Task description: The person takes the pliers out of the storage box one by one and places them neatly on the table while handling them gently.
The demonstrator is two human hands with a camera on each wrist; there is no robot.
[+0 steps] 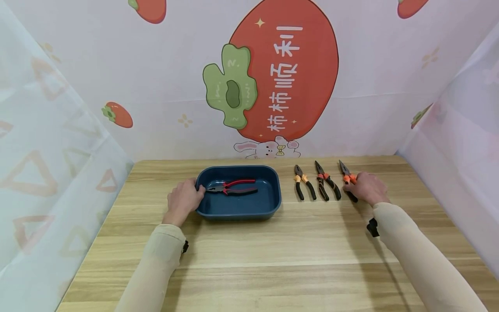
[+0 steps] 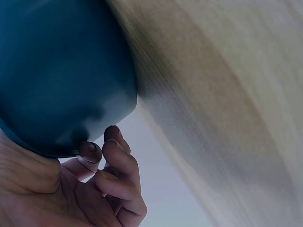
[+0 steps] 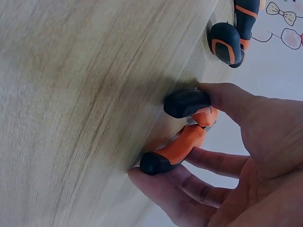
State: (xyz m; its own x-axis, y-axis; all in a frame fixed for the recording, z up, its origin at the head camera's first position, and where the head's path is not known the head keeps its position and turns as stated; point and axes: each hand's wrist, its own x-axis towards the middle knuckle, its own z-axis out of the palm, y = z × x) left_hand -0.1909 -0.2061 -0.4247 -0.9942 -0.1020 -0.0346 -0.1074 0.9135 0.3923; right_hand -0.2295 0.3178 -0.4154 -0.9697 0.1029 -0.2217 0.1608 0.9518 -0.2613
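My left hand [image 1: 185,199] grips the left rim of a dark blue rectangular tray [image 1: 238,215], thumb over the edge. In the left wrist view the fingers [image 2: 120,158] curl below the tray's outer wall [image 2: 71,71]. Inside the tray lie pliers with red and black handles [image 1: 241,191]. At the right, my right hand [image 1: 366,188] holds orange-and-black needle-nose pliers [image 1: 344,168] by the handles, jaws pointing to the back. The right wrist view shows the thumb [image 3: 227,97] against one handle and the fingers along the other handle [image 3: 177,149].
Between tray and right hand lie pliers with yellow-and-black handles [image 1: 299,177] and black-and-orange needle-nose pliers [image 1: 322,177], side by side. They rest on a wood-grain table [image 1: 273,260]. A printed cloth wall [image 1: 171,78] rises behind the table's back edge, with further cloth at both sides.
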